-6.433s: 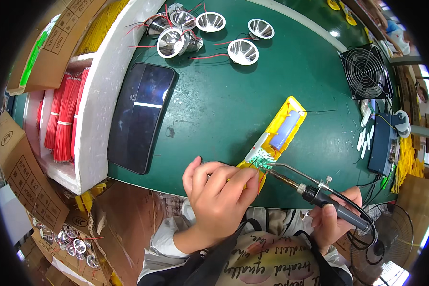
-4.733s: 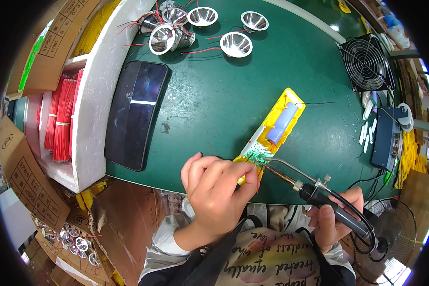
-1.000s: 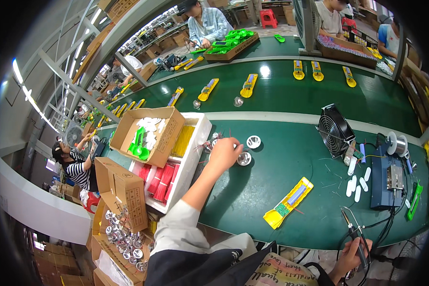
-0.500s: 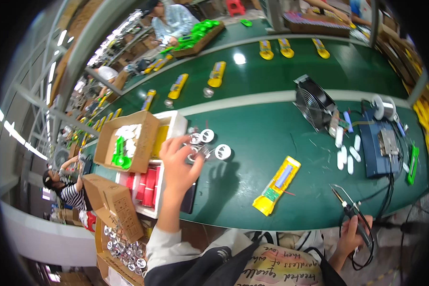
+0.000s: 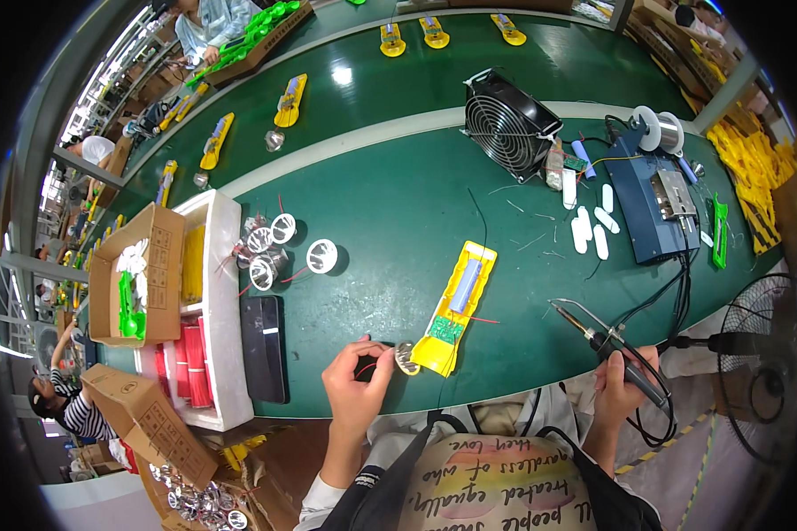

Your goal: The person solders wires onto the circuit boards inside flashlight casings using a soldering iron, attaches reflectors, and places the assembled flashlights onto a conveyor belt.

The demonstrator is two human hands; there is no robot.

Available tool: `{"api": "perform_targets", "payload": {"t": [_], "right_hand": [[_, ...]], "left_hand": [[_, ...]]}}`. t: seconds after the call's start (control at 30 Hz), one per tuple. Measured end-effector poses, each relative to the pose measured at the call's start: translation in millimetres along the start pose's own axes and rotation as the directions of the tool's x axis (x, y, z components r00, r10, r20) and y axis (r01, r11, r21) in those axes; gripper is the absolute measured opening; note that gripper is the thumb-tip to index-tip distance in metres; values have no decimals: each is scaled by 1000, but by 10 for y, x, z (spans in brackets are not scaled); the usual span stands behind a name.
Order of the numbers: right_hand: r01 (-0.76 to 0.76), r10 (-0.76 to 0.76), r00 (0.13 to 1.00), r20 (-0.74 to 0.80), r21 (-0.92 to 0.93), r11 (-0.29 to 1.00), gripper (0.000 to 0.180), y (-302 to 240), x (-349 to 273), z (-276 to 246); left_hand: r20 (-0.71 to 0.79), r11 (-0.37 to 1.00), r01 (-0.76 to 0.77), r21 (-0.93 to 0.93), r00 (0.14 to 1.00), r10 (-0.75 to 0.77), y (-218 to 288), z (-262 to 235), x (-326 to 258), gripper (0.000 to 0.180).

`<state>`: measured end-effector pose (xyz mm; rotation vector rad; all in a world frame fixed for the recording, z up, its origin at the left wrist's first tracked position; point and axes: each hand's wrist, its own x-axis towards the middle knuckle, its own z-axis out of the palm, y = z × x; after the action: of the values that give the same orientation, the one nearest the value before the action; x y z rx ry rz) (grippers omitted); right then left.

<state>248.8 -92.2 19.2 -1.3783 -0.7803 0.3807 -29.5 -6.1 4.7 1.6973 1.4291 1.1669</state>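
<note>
Pulled my left hand (image 5: pixel 356 382) back from the reflector pile at middle left; fingers now pinch one reflector (image 5: pixel 406 357) low centre, touching the yellow case (image 5: pixel 459 305). Right hand (image 5: pixel 622 387) grips the iron (image 5: pixel 604 342). Four reflectors (image 5: pixel 273 252) left there.

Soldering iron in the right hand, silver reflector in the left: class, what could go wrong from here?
1. The soldering iron in the right hand points its bare tip toward the yellow case; a slip might scorch the plastic or the left hand.
2. The reflector is pinched at the table's near edge, so it could drop off.
3. The iron's black cable trails across the bench and might snag.
</note>
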Motion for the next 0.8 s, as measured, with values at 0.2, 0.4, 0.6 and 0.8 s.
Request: {"api": "perform_targets", "payload": {"t": [0.2,0.4,0.6,0.8], "right_hand": [[-13,14,1000,-11,30,999,14,-51,-28,41],[63,-61,998,24,-74,995,15,-230,-54,124],[87,-82,994,66,-80,993,27,-409,-136,300],[97,-70,976,208,-120,988,25,-429,-209,411]], "left_hand": [[-115,983,91,-159,987,-110,40,202,-83,5],[-140,994,-100,34,985,104,166,277,-59,9],[-57,1000,7,7,998,-6,245,224,-48,9],[16,985,6,173,1000,-9,319,234,-54,8]]}}
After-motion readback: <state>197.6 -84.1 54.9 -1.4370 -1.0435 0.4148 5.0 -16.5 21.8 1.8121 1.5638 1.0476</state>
